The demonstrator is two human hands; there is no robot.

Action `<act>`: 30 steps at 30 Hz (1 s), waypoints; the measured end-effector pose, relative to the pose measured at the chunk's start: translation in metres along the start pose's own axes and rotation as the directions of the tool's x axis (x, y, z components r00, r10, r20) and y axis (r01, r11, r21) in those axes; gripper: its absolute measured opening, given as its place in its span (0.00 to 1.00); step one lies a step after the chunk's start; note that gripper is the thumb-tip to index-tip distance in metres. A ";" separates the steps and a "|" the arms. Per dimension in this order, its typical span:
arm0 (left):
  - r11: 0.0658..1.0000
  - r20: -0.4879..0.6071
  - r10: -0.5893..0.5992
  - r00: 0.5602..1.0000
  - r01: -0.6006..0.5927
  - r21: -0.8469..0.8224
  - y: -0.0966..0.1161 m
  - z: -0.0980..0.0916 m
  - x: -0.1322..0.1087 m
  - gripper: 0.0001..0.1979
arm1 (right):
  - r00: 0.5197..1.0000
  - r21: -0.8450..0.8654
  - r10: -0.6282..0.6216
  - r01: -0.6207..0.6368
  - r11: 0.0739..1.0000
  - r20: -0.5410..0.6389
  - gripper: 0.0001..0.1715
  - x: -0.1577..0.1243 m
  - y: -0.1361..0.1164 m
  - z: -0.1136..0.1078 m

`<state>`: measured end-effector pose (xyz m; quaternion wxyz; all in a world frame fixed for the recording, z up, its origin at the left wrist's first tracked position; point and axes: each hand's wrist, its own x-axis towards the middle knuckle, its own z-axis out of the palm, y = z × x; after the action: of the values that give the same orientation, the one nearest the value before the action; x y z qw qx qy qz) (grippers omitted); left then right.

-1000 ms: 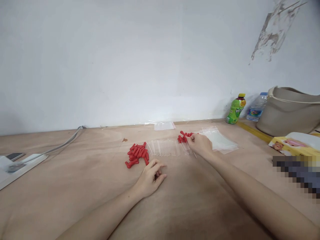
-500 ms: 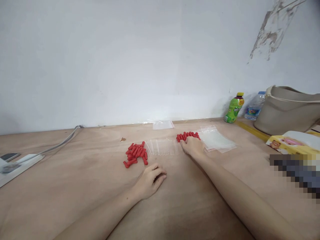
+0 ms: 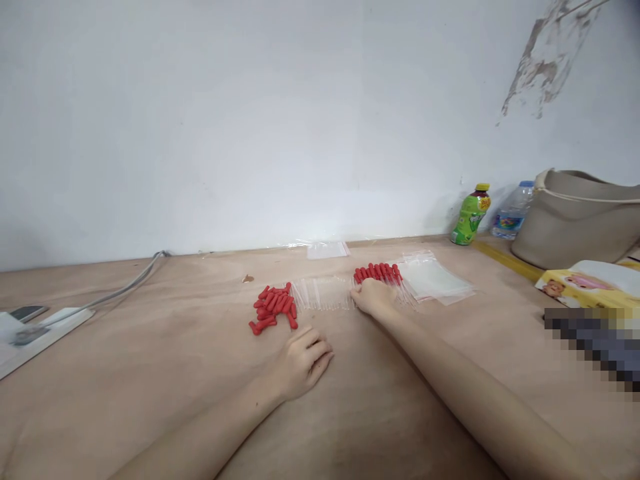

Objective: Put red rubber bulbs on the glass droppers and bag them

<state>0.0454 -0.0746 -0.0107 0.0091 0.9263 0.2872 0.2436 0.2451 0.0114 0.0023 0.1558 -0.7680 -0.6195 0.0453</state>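
Observation:
My left hand (image 3: 306, 363) rests on the table, fingers loosely bent and slightly apart, holding nothing. Just beyond it lies a loose pile of red rubber dropper bulbs (image 3: 273, 305). A row of thin clear dropper tubes (image 3: 323, 294) lies side by side to the right of the pile. My right hand (image 3: 374, 295) is at the right end of that row, its fingers pinched at the tubes; what lies between the fingertips cannot be made out. Behind and beside this hand is a row of red-bulbed droppers (image 3: 377, 271), their clear stems partly hidden by it.
Clear zip bags (image 3: 435, 277) lie right of the droppers, with another bag (image 3: 327, 250) by the wall. Farther right are a green bottle (image 3: 470, 217), a water bottle (image 3: 511, 212), a grey bucket (image 3: 575, 223) and a yellow tissue pack (image 3: 585, 283). A cable (image 3: 125, 285) runs at left.
My right hand has moved left and slightly nearer, from over the red-bulbed droppers to the end of the tube row, uncovering some stems. My left hand's fingers have drawn a little closer together.

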 end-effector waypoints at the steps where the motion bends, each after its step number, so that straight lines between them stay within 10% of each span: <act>1: 0.999 -0.013 0.017 1.000 -0.017 0.030 0.000 0.000 0.000 0.09 | 1.000 0.007 -0.001 0.001 1.000 0.009 0.17 0.001 -0.001 0.000; 6: 0.983 -0.068 0.015 0.998 -0.002 0.185 0.000 -0.005 0.000 0.12 | 0.999 0.033 -0.041 0.041 0.999 0.024 0.16 -0.003 -0.006 -0.006; 12: 0.929 -0.066 -0.253 0.965 0.262 0.262 -0.029 -0.046 0.005 0.05 | 0.968 0.101 -0.228 0.239 0.966 -0.108 0.16 -0.026 0.006 -0.013; 17: 0.807 0.056 -0.519 0.853 0.468 0.359 -0.059 -0.072 -0.003 0.03 | 0.733 0.122 -0.617 0.667 0.735 -0.286 0.12 -0.045 0.039 -0.010; 21: 0.753 0.081 -0.586 0.806 0.505 0.421 -0.068 -0.066 -0.011 0.03 | 0.607 -0.011 -0.720 0.762 0.647 -0.336 0.15 -0.051 0.058 -0.006; 30: 0.744 0.020 -0.555 0.832 0.486 0.458 -0.063 -0.064 -0.011 0.02 | 0.628 0.045 -0.687 0.749 0.661 -0.365 0.15 -0.061 0.060 -0.005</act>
<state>-0.0246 -0.0360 0.0314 -0.1074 0.8028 0.5798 0.0883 0.2885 -0.0594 -0.0177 0.3313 -0.4333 -0.8338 -0.0851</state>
